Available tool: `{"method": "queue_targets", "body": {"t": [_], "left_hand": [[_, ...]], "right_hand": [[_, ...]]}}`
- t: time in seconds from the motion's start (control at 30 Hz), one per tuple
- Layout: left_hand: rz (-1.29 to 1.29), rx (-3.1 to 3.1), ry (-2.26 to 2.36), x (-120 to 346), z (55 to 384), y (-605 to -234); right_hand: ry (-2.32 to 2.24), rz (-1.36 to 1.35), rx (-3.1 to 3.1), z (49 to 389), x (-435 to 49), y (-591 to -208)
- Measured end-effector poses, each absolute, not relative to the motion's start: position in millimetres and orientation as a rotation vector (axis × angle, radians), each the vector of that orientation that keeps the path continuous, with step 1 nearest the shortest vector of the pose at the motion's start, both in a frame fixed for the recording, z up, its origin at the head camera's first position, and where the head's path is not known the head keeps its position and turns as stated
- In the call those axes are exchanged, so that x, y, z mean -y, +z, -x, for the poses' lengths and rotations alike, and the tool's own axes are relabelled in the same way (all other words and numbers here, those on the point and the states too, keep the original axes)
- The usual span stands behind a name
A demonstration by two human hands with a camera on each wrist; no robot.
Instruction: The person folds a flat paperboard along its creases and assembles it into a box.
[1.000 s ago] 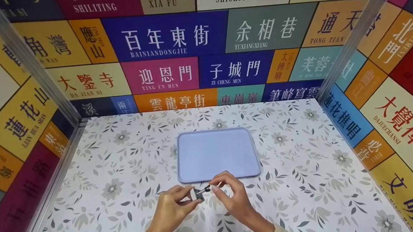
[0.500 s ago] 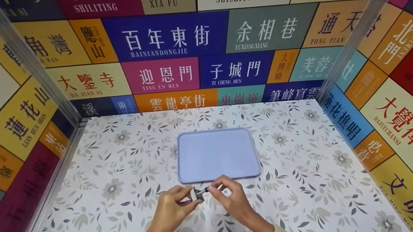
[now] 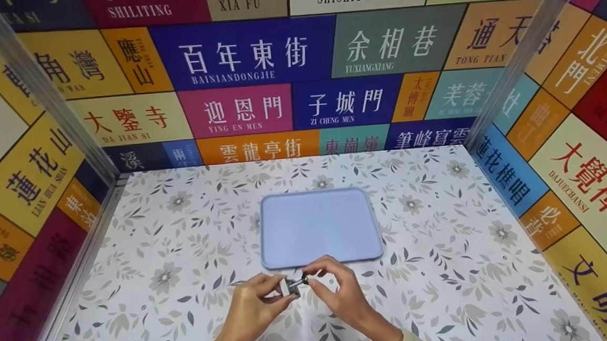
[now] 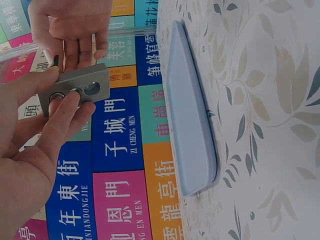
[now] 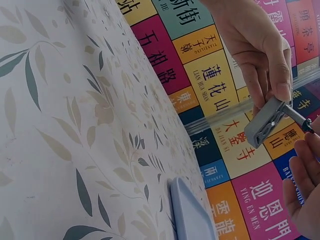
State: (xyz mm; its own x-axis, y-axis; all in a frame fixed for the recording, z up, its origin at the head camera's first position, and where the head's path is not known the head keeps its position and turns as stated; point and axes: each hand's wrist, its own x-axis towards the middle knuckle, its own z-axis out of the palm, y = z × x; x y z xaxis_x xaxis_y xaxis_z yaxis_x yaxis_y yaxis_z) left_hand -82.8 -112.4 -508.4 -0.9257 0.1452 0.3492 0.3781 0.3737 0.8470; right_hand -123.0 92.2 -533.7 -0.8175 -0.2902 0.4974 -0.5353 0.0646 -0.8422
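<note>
My left hand (image 3: 251, 305) grips a small grey metal block (image 4: 91, 80) between thumb and fingers, in the air just in front of the tray. Round holes show on one face of the block in the left wrist view; a slotted side shows in the right wrist view. A threaded bolt (image 5: 296, 116) sticks out of the block toward my right hand (image 3: 351, 297). At the bolt's outer end is a black head (image 3: 305, 279), which my right thumb and index finger pinch. The remaining right fingers are loosely bent. How deep the bolt sits is hidden.
A pale lilac tray (image 3: 320, 227) lies flat on the table (image 3: 192, 240), just beyond both hands. The table cover has a leaf and flower print. Walls of coloured signs (image 3: 243, 53) stand at the back and both sides, with clear corner posts (image 3: 507, 58).
My right thumb and index finger shift back and forth at the bolt's black head, and more of the head shows now. The left hand and the block stay in place.
</note>
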Motion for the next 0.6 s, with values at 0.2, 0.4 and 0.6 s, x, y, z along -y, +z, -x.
{"method": "queue_targets", "body": {"t": [0.2,0.4,0.6], "left_hand": [[0.46,2.434,-1.58,112.0,83.4,-507.8],[0.465,2.438,-1.561,111.9,83.4,-508.6],[0.471,2.43,-1.548,111.4,83.3,-508.4]], "right_hand": [[1.783,-0.882,2.058,123.8,-91.8,-533.9],[1.728,-0.931,1.936,125.7,-89.3,-535.0],[1.717,-0.934,1.91,126.8,-89.0,-537.2]]}}
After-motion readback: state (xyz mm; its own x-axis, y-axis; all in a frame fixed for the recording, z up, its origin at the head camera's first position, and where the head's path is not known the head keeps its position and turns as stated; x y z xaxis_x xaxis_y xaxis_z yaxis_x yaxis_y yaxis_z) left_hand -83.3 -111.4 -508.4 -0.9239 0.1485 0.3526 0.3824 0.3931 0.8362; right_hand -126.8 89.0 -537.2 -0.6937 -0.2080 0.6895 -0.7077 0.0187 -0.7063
